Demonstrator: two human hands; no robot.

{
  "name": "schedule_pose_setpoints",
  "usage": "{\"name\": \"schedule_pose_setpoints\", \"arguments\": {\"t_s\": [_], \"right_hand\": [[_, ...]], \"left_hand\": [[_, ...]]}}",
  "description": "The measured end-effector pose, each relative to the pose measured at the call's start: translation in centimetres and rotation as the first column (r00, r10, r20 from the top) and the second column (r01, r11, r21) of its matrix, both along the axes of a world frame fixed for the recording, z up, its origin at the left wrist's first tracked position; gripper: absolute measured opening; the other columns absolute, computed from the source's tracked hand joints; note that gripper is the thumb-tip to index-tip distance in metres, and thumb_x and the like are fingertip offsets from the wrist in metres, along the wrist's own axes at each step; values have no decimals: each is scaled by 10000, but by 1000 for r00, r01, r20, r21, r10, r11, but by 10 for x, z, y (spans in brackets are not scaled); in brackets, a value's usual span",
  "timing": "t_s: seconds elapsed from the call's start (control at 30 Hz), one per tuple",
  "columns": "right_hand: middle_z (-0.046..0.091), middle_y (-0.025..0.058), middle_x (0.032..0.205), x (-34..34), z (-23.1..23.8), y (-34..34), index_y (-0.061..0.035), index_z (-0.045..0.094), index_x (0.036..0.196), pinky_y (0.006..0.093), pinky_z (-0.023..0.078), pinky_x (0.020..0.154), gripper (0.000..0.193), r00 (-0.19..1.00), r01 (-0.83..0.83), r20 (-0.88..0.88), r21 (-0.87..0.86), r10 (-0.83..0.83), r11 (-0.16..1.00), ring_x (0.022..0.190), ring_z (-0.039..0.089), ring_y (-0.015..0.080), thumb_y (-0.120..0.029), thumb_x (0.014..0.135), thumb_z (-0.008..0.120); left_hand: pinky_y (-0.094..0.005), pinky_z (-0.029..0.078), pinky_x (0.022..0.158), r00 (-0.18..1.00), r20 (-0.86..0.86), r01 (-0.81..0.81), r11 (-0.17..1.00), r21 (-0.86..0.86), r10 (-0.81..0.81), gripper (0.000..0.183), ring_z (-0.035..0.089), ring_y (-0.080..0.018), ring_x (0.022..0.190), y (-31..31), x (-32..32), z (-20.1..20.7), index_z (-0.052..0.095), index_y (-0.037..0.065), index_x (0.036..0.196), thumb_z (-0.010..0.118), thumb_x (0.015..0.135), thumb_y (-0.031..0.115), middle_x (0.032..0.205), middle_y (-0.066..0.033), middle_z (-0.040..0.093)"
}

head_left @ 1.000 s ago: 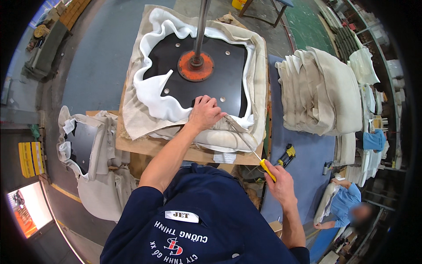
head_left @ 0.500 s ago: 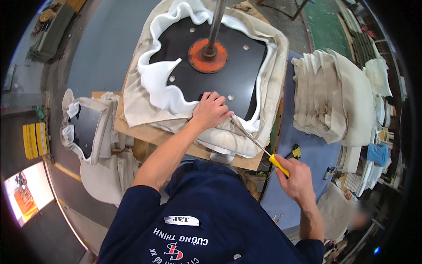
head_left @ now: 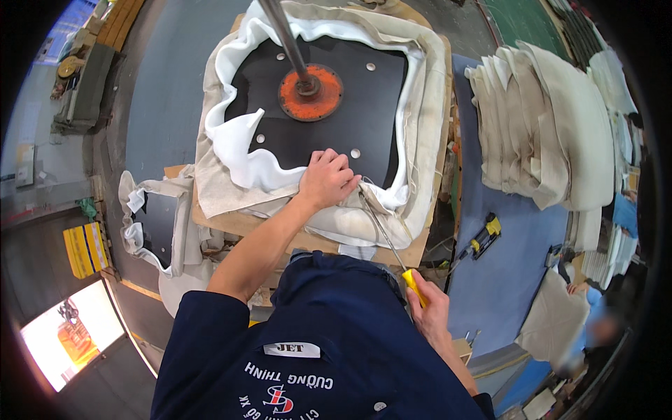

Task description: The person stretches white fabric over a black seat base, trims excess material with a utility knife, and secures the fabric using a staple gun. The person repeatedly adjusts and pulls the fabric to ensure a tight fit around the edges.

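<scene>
A seat cushion has a black panel, wavy white padding around it and beige fabric as its outer layer. My left hand is closed on the fabric and padding along the near edge, its fingers lying over the black panel. In my right hand is the yellow handle of a screwdriver, which has a long thin metal shaft. The shaft slants up and left over the near right fabric, its tip close to my left thumb. Where exactly the tip ends is hard to see.
A metal rod with an orange disc stands on the panel. Stacked beige covers lie on the right-hand blue table, near a yellow-and-black tool. Another padded panel is at the left. A person is at far right.
My right hand and the screwdriver handle have moved left and nearer my body, so the shaft stands steeper. The left hand keeps its place on the cushion edge. The whole view has shifted.
</scene>
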State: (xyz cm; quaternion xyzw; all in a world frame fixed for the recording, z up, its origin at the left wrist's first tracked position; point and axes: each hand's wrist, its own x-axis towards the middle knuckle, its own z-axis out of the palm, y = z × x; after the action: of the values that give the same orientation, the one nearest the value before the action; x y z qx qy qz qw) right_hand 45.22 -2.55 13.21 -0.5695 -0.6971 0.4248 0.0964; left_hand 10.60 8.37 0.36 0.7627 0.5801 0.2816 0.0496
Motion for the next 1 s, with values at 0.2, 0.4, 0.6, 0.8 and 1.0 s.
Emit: {"name": "schedule_pose_setpoints", "arguments": {"t_s": [0.2, 0.4, 0.6, 0.8, 1.0], "right_hand": [[737, 111, 982, 30, -58, -12, -54, 626, 1400, 285, 512, 659, 451, 868, 207, -282, -540, -408, 816, 704, 649, 159, -158, 967, 701], [683, 75, 926, 26, -57, -15, -139, 528, 1498, 199, 365, 435, 459, 796, 166, -245, -791, -553, 589, 494, 463, 73, -195, 1047, 595], [629, 68, 971, 35, -74, -26, -99, 515, 1483, 190, 383, 418, 469, 602, 23, -295, -922, -742, 386, 540, 486, 75, -251, 1048, 601], [631, 85, 1040, 21, -71, -44, -44, 639, 1363, 336, 542, 695, 517, 976, 52, -212, 68, -36, 996, 831, 623, 200, -131, 876, 787], [688, 100, 924, 2, -61, -54, -56, 697, 1273, 337, 524, 666, 332, 991, 69, 84, 343, -104, 937, 697, 630, 221, -181, 965, 686]], "left_hand": [[-413, 408, 799, 1000, -1, -3, 1000, -12, 3, 286, 539, -234, 867, -2, 2, 2, 625, 122, 638, 770, 836, 268, 811, -4, 565], [-415, 406, 803, 1000, 12, 5, 1000, -8, -5, 286, 538, -239, 865, -5, 1, 1, 629, 114, 643, 771, 848, 255, 810, -5, 566], [-408, 408, 804, 1000, 4, 16, 1000, 0, -16, 274, 540, -235, 866, -9, -2, 0, 649, 108, 663, 770, 861, 253, 815, -7, 570], [-408, 421, 808, 1000, 11, 0, 1000, -1, 0, 266, 548, -241, 880, -13, -2, -1, 662, 103, 685, 764, 874, 260, 831, -8, 577], [-417, 437, 817, 998, 45, -37, 999, -11, 37, 253, 555, -249, 881, -21, -6, -3, 673, 93, 713, 757, 886, 257, 847, -11, 586]]}}
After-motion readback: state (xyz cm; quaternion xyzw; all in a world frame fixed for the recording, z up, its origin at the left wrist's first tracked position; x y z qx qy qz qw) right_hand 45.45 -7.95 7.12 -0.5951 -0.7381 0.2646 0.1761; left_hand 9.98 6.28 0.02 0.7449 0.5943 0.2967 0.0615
